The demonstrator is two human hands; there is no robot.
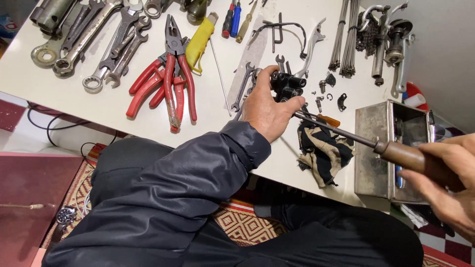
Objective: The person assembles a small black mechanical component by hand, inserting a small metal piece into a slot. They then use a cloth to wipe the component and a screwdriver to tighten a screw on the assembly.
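Black part [288, 85] in left hand [267, 110]

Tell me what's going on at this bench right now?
A person's left hand holds a small black metal part above the white table. The right hand grips a wooden-handled screwdriver, its shaft reaching to that part. Red pliers, wrenches, a rag and a metal box lie around.

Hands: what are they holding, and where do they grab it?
The left hand grips a small black metal part around its body. The right hand holds a screwdriver by its brown wooden handle, with the tip at the black part.
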